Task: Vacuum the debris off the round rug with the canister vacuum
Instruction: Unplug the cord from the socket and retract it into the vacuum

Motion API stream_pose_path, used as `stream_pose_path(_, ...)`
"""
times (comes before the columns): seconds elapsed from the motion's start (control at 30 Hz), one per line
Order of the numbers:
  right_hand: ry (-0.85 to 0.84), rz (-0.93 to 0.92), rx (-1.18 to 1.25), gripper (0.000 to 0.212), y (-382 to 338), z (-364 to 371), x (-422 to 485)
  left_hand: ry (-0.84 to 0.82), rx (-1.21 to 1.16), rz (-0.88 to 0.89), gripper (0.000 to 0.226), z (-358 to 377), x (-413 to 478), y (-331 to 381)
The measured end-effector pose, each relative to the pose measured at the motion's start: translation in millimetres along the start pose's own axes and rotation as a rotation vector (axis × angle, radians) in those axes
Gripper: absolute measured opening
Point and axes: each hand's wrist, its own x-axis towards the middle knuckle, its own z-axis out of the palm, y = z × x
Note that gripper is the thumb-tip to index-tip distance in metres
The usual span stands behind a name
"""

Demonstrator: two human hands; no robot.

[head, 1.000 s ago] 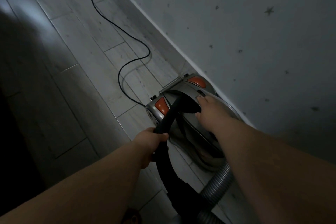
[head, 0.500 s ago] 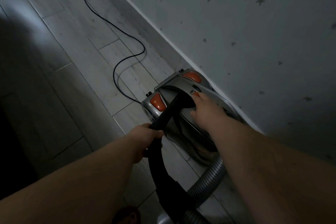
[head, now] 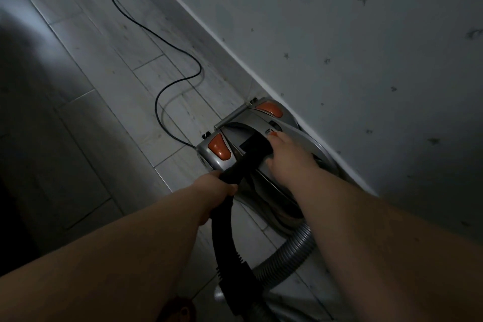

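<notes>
Still setup stage, by the look of it: no round rug and no debris anywhere in frame, so no vacuuming visibly done; whole job left. Probably switching on or about to lift the unit — a guess only.

Largest first. Grey wall [head: 339, 34] w/ small star marks filling upper right; pale plank floor [head: 91, 42] across left and centre, dark shadow at far left. Baseboard [head: 209, 34] running diagonally btwn the two.

1 canister vacuum [head: 261, 165], silver, centre-right of frame, parked tight against the baseboard. 2 orange pedal buttons [head: 219, 149] on top, one left, one upper right. 1 grey ribbed hose [head: 287, 251] curling out lower centre. 1 black wand handle [head: 227, 217] rising from bottom centre toward the canister top. 1 black power cord [head: 156, 102] snaking up to top of frame.

2 hands. Left hand [head: 217, 185]: grip wrapped tight round the black wand handle. Right hand [head: 287, 157]: resting on canister top, fingers bent onto the housing, fingertip by a small switch; cannot tell if clasping anything.
</notes>
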Motion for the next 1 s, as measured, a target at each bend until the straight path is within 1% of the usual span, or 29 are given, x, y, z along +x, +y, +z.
stream_pose_path(0.13,0.042,0.002,-0.007,0.057,2.5,4.7,0.8,0.088,0.18,0.08,0.043,9.1,14.1,5.7)
stream_pose_path(0.23,0.019,0.006,-0.02,0.061,2.2,4.9,-1.0,0.12,0.375,0.114,0.056,12.4,16.5,10.7)
stream_pose_path(0.3,-0.01,0.013,-0.039,0.062,0.6,2.5,-5.9,0.126,0.419,0.117,0.066,14.4,13.0,14.3)
stream_pose_path(0.37,-0.021,0.001,-0.081,0.063,-4.0,-2.5,-12.3,0.138,0.437,0.161,0.069,15.0,4.5,20.2)
stream_pose_path(0.57,-0.087,-0.045,-0.088,0.066,-35.2,-47.0,-41.4,0.158,0.406,0.287,0.061,0.3,-56.2,53.9)
stream_pose_path(0.67,-0.099,-0.05,-0.09,0.071,-48.6,-78.4,-63.8,0.148,0.408,0.292,0.068,-10.4,-99.8,75.1)
stream_pose_path(0.77,-0.06,-0.069,-0.085,0.07,-60.0,-122.9,-90.6,0.159,0.363,0.332,0.068,-19.8,-151.1,105.8)
stream_pose_path(0.87,0.04,-0.123,-0.09,0.065,-74.3,-176.7,-124.5,0.195,0.359,0.387,0.07,-35.6,-210.6,135.2)
stream_pose_path(1.0,0.06,-0.17,-0.115,0.059,-98.4,-236.8,-166.6,0.255,0.36,0.435,0.07,-62.4,-272.3,164.1)
